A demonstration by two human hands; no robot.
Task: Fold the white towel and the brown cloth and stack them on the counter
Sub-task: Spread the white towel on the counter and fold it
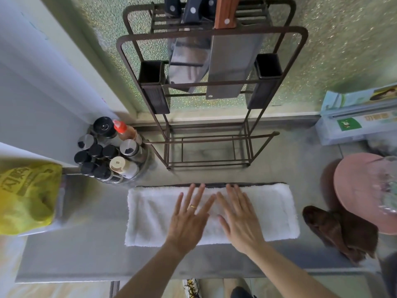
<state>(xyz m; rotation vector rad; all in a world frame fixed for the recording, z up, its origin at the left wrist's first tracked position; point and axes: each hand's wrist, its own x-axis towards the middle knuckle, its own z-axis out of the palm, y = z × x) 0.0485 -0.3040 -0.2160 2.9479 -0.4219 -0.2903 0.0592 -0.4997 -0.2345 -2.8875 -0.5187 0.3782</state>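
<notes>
I have the white towel (pixel 266 211) lying flat on the counter (pixel 90 254), folded into a long strip. Both my hands rest palm-down on its middle with fingers spread, holding nothing. My left hand (pixel 189 220) wears a ring (pixel 193 206), and its fingertips reach the towel's far edge. My right hand (pixel 240 220) lies just beside it, their fingers nearly touching. A dark strip (pixel 257 184) shows along the towel's far edge; I cannot tell what it is. The brown cloth (pixel 341 231) sits crumpled to the right of the towel, apart from it, next to a pink round object (pixel 361 190). Beyond the towel stands a metal rack (pixel 206 100) holding knives (pixel 227 67). Left of the rack, beyond the towel's left end, bottles (pixel 109 149) cluster together, and a yellow bag (pixel 25 196) lies farther left of the towel.
</notes>
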